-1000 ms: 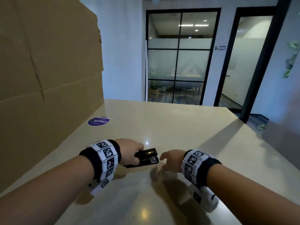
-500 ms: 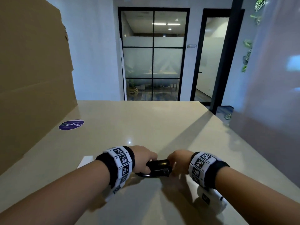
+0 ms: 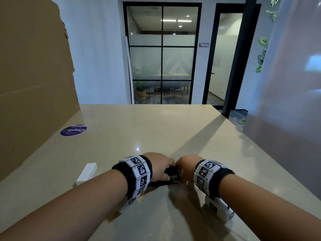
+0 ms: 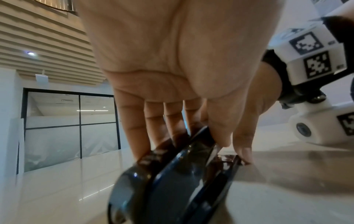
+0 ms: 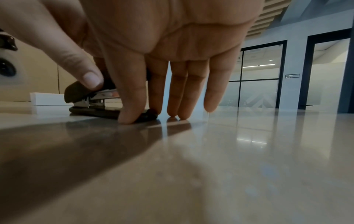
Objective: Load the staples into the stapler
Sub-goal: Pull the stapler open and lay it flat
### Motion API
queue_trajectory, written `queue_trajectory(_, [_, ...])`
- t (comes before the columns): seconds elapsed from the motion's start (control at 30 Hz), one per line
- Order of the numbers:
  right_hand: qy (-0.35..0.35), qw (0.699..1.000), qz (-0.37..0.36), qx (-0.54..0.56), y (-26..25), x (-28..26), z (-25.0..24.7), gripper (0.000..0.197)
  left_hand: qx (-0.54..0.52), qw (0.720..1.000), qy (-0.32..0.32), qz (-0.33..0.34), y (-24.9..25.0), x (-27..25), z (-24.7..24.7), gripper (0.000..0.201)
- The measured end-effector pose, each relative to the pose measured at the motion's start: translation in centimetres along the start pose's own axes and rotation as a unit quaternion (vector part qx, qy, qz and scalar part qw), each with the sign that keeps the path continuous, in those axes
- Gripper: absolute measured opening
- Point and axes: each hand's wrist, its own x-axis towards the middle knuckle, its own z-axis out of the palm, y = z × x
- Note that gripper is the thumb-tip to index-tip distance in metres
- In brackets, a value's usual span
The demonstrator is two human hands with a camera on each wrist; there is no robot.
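A black stapler (image 3: 172, 176) lies on the beige table (image 3: 156, 129) between my two hands. My left hand (image 3: 169, 171) grips its rear body, fingers on the far side and thumb on the near side, as the left wrist view shows on the stapler (image 4: 172, 174). My right hand (image 3: 179, 168) holds the front end. In the right wrist view the thumb presses on the stapler's (image 5: 90, 97) black top cover and the index fingertip touches the base; the other fingers stand straight on the table. A white staple box (image 3: 86, 173) lies to the left.
A tall cardboard sheet (image 3: 31, 84) stands along the table's left side, with a round purple sticker (image 3: 73, 130) on the table beside it. A pale translucent panel (image 3: 286, 101) rises at the right edge. Glass doors stand beyond the far edge.
My right hand has closed in from beside the stapler and taken hold of its front end. The left hand keeps its grip. The head view has shifted, bringing the white box into sight.
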Motion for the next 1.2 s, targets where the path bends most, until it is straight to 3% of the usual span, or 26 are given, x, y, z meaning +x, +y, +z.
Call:
queue_trajectory(0.17, [-0.012,1.000,0.008,-0.007,0.1,0.2,-0.1,0.032,-0.080,0.996,0.037,-0.001,-1.3,-1.1,-0.9,0.037])
queue_trajectory(0.43, [-0.018,1.000,0.002,-0.021,0.0,0.4,-0.2,0.034,-0.199,0.974,0.094,-0.061,-5.9,-4.9,-2.2,0.019])
queue_trajectory(0.57, [-0.023,0.999,0.002,-0.023,-0.1,0.3,-0.4,0.037,-0.142,0.982,0.065,-0.105,-7.3,-5.7,-2.6,0.019])
queue_trajectory(0.87, [-0.024,1.000,0.005,-0.011,-0.1,0.3,-0.5,0.039,0.023,0.983,-0.069,-0.167,-7.9,-5.6,-1.3,0.023])
queue_trajectory(1.0, [-0.013,1.000,0.002,-0.017,-0.1,0.4,-0.2,0.037,0.024,0.980,-0.098,-0.173,-8.0,-5.4,0.8,0.027])
queue_trajectory(1.2, [0.005,1.000,0.004,-0.005,0.2,0.2,0.1,0.030,-0.044,0.979,-0.073,-0.186,-9.5,-6.1,1.0,0.034])
